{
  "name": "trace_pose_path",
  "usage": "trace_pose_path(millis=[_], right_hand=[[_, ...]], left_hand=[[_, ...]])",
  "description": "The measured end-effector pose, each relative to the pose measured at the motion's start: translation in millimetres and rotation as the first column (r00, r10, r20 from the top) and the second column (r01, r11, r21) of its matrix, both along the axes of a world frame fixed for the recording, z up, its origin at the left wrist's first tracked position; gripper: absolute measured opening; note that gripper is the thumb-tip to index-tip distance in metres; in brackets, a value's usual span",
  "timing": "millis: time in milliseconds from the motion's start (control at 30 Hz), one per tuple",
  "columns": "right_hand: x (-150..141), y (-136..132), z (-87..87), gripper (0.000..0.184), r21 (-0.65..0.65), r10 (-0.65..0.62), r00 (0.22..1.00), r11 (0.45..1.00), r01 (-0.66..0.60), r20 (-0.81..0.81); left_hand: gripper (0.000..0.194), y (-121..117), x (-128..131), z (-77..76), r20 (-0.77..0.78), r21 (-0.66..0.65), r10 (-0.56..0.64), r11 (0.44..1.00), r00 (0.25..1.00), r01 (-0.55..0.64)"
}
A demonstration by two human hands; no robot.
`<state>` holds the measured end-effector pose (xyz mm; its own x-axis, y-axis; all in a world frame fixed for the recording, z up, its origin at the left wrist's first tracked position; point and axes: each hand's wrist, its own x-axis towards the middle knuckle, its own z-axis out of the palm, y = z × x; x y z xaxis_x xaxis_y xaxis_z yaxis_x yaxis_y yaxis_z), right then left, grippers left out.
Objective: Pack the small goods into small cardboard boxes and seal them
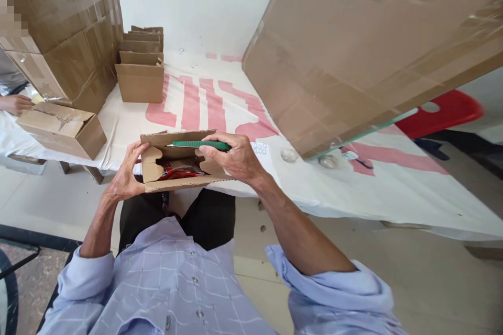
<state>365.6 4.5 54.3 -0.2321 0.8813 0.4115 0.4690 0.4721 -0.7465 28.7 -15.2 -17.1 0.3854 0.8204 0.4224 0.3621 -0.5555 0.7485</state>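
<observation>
"Open carton (188, 184): position and material?"

"At the table's near edge, above the person's lap. Plain brown corrugated board, oblong, top open, with fluted cut edges and notched, curved end flaps. Whether the table bears its weight, I cannot tell."

"Contents?"

"Red, glossy printed packaging (183, 169), creased, lying low between the flaps; the count cannot be made out."

"Fingers?"

"Left hand (126, 174): spread and curved around the carton's left end, gripping its wall. Right hand (239, 159): thumb and fingers pinched on a slim green tool (192, 144) with a ridged edge, held lengthwise over the opening. Its exact type cannot be confirmed."

"Other containers?"

"A row of brown cartons (140, 84), one behind another, flaps raised, contents hidden. Left of it, a tall stack of cartons (80, 36) with shiny tape; before that, a closed, oblong box (58, 124) with a scuffed top, near a co-worker's hand (18, 104)."

"Surfaces?"

"Creased white cloth (188, 69) with flat red lettering. On the right, a large, tilted cardboard panel (353, 63), its upper edge ragged."
</observation>
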Motion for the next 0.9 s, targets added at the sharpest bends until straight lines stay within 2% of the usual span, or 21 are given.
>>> trace_pose_path(millis=[67,167,300,400,500,600,700,800,900], right_hand=[[6.7,-7.6,-1.8,0.035,0.011,-0.042,0.999,0.999,0.042,-0.004],[22.0,-16.6,-11.2,0.043,0.055,-0.193,0.979,0.979,0.197,-0.072],[48.5,-14.6,-35.8,0.051,0.064,-0.401,0.853,0.893,0.445,-0.335],[63.8,-3.7,-62.4,0.053,0.038,-0.528,0.776,0.818,0.574,-0.346],[70.7,7.9,-96.8,0.047,0.02,-0.604,0.77,0.784,0.621,-0.208],[70.8,14.8,-134.1,0.04,-0.041,-0.616,0.781,0.782,0.622,0.101],[67.3,15.9,-163.3,0.041,-0.038,-0.571,0.743,0.784,0.62,0.349],[64.6,14.7,-179.4,0.043,-0.008,-0.547,0.703,0.787,0.617,0.454],[66.1,16.4,-181.0,0.041,0.001,-0.544,0.702,0.791,0.612,0.459]], left_hand=[[0.114,0.0,0.4,-0.9,0.013,0.006,0.002,1.0,1.0,-0.002],[0.117,-0.9,0.2,-0.6,0.009,-0.006,0.006,1.0,1.0,-0.006],[0.121,-2.1,-1.9,2.4,-0.004,-0.039,-0.002,0.999,1.0,0.002],[0.124,-2.2,-3.0,4.3,0.003,-0.053,-0.012,0.999,1.0,0.012],[0.125,-1.6,-2.5,5.1,0.001,-0.058,-0.002,0.998,1.0,0.002],[0.124,-0.5,-1.4,5.6,-0.005,-0.065,0.01,0.998,1.0,-0.01],[0.122,0.3,-1.2,6.4,-0.012,-0.08,0.013,0.997,1.0,-0.014],[0.122,0.6,-2.0,7.0,-0.024,-0.098,0.02,0.995,1.0,-0.022],[0.122,0.9,-2.9,7.4,-0.036,-0.107,0.035,0.993,0.999,-0.039]])
